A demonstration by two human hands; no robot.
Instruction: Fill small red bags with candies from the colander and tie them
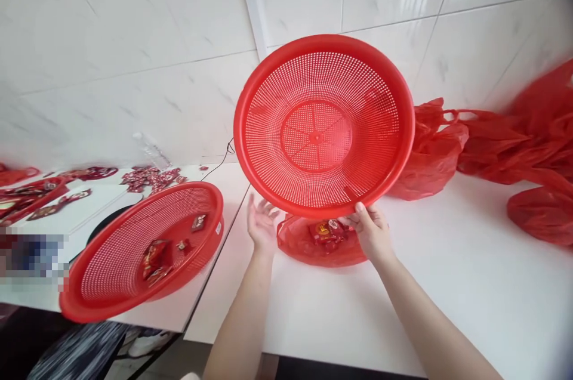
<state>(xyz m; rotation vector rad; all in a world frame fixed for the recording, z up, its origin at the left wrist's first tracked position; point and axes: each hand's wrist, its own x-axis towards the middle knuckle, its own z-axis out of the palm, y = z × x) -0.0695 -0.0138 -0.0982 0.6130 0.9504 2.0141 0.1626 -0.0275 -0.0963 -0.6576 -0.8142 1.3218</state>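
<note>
A clear bottle (153, 151) and thin black cable (230, 147) sit near the tiled wall (147, 22).

Red upon red before us, set against white
We see bright red on the middle basket (317, 136), its sides dotted with small holes, its base patterned with spokes; the same dotted red on the left basket (115, 256); a see-through red on the bag below (329, 259) and the bags at right (425, 162); deep red wrappers with yellow and white print on the sweets (327, 233); plain white on the table (447, 278); white on the wall tiles (147, 28), with faint grey veins.
</note>
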